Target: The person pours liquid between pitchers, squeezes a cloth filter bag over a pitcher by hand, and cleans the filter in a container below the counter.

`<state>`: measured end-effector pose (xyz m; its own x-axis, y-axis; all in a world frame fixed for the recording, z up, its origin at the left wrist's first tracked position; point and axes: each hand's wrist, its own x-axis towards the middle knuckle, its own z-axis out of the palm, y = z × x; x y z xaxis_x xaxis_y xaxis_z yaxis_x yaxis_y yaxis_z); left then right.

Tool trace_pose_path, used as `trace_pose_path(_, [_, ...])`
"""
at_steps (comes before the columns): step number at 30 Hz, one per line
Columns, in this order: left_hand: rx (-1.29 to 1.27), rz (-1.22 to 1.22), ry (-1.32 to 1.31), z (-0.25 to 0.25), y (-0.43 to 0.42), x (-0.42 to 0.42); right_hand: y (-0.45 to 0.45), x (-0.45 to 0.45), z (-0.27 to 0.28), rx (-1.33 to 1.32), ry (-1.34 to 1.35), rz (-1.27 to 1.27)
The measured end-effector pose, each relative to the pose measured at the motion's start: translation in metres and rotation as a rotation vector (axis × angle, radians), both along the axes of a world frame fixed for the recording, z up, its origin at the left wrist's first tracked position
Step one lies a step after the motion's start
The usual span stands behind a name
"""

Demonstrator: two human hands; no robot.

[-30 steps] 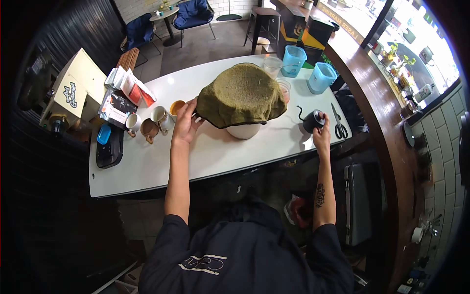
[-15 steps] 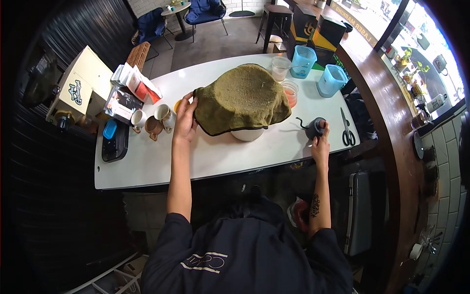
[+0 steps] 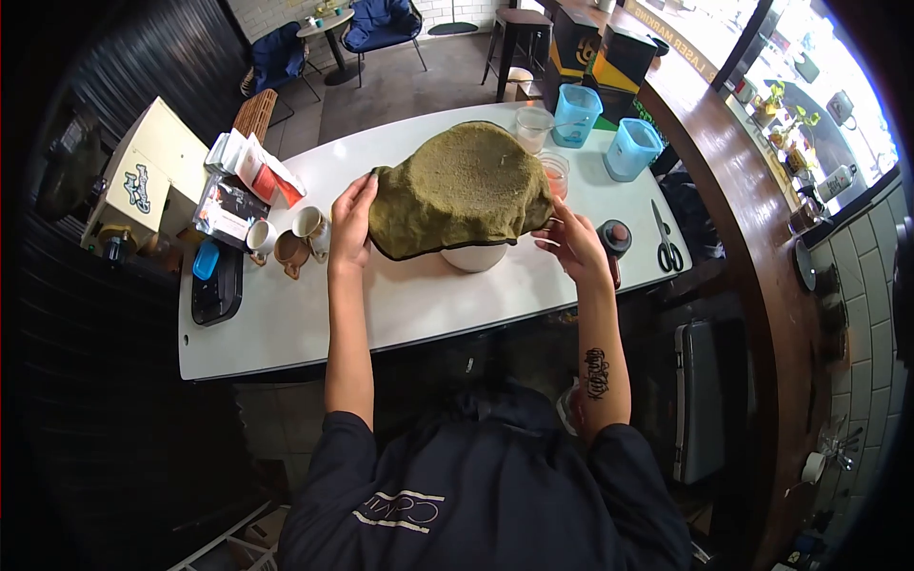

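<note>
An olive-green cloth [image 3: 466, 186] with a dark edge is draped over a white round container [image 3: 474, 257], whose lower part shows beneath it. The cloth's left edge is pinched in my left hand [image 3: 352, 224]. At the right edge of the cloth is my right hand [image 3: 575, 243], its fingers at the fabric with the thumb side toward it. A black kettle [image 3: 616, 238] stands just right of my right hand, its spout hidden behind the hand. What lies inside the container is covered.
Cups [image 3: 291, 249] and a black scale [image 3: 217, 290] are at the left, near packets [image 3: 262, 171]. Blue pitchers [image 3: 632, 150] and clear cups [image 3: 533, 124] stand at the back right. Scissors [image 3: 667, 247] lie by the table's right end [image 3: 647, 271].
My right hand has let go of the black kettle and moved left to the cloth's right edge. My left hand stays at the cloth's left edge. The view has shifted slightly.
</note>
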<state>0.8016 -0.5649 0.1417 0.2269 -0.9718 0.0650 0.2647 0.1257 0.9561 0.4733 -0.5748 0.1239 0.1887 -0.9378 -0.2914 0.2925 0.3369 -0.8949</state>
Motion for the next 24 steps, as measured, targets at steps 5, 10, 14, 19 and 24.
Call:
trace_pose_path(5, [-0.025, -0.147, 0.179, 0.002, -0.001, 0.007, -0.025, -0.012, -0.017, -0.003, -0.386, -0.104])
trace_pose_path(10, [-0.069, -0.158, 0.182, 0.017, 0.001, 0.005, -0.040, -0.026, 0.018, -0.252, -0.451, -0.154])
trace_pose_path(14, [-0.117, -0.190, 0.225, 0.024, -0.001, 0.005, -0.041, -0.013, 0.057, -0.321, -0.323, -0.081])
trace_pose_path(19, [-0.119, -0.259, 0.189, 0.039, 0.002, -0.003, -0.048, 0.007, 0.083, -0.429, -0.145, -0.054])
trace_pose_path(24, [-0.114, -0.324, 0.096, 0.049, -0.002, -0.013, -0.054, 0.051, 0.112, -0.658, 0.089, 0.013])
